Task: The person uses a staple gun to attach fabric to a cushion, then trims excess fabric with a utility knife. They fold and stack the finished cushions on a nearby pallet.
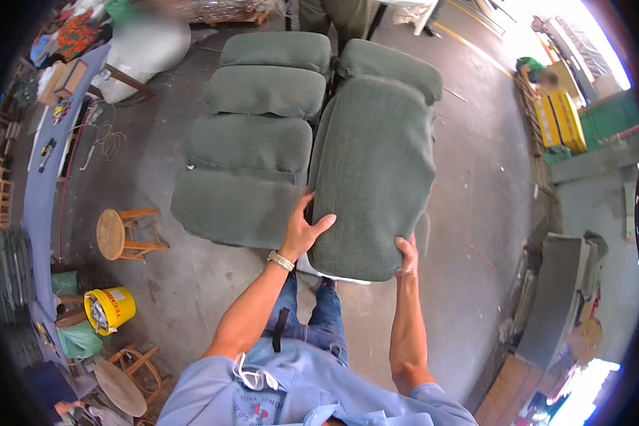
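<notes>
A long grey-green fabric cushion lies in front of me, on top of other upholstered pieces. My left hand grips its near left side, thumb on the top face, other fingers partly hidden down the side. At the near right corner my right hand holds the edge, thumb on top and fingers out of sight beneath. A white strip shows under the cushion's near end. To the left stands a matching padded piece in several segments, close beside the cushion. Beyond the held cushion is another green pad.
A wooden stool and a yellow bucket stand on the left, near a long blue bench with tools. A person stands beyond the cushions. Another person is at the far right, by a yellow stack.
</notes>
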A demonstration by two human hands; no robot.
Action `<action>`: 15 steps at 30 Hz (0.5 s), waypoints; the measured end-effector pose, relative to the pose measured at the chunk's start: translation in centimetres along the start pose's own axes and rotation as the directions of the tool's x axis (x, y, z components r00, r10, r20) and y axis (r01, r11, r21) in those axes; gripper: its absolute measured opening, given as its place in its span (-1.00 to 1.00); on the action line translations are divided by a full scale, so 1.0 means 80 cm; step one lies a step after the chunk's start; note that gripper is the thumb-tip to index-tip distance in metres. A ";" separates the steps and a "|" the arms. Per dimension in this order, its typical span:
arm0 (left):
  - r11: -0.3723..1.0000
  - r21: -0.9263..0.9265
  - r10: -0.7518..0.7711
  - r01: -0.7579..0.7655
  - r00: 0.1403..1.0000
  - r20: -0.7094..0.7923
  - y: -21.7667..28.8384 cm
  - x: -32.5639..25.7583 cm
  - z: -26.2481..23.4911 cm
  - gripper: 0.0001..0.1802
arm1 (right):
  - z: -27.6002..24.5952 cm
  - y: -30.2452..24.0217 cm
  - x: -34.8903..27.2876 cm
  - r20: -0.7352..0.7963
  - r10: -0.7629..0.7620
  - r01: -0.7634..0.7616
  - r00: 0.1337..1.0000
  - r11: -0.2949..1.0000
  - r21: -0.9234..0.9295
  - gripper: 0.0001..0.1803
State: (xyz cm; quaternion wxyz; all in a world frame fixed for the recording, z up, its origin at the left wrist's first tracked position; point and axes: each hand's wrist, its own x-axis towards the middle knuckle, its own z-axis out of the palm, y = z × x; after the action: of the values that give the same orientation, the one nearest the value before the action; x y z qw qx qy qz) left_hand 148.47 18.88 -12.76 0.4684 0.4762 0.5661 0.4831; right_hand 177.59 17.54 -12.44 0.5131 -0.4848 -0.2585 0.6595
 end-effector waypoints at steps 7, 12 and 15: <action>0.891 0.395 -0.181 0.225 0.972 -0.147 -0.126 -0.023 0.058 -0.04 | -0.049 0.130 0.058 -0.019 0.409 -0.409 0.912 0.912 0.029 -0.31; 0.841 0.374 -0.337 0.392 0.919 -0.206 -0.121 -0.047 0.068 -0.02 | -0.032 0.120 0.053 0.046 0.274 -0.271 0.960 0.960 -0.074 -0.25; 0.821 0.307 -0.429 0.482 0.874 -0.227 -0.125 -0.045 0.061 -0.02 | -0.027 0.104 0.055 0.079 0.323 -0.301 0.943 0.930 -0.212 -0.20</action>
State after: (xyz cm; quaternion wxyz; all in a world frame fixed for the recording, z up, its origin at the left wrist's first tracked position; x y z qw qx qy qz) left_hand 152.79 15.01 -22.87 0.4335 0.3661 0.7741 0.2807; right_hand 176.00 18.48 -21.89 0.3356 -0.5301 -0.2705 0.7302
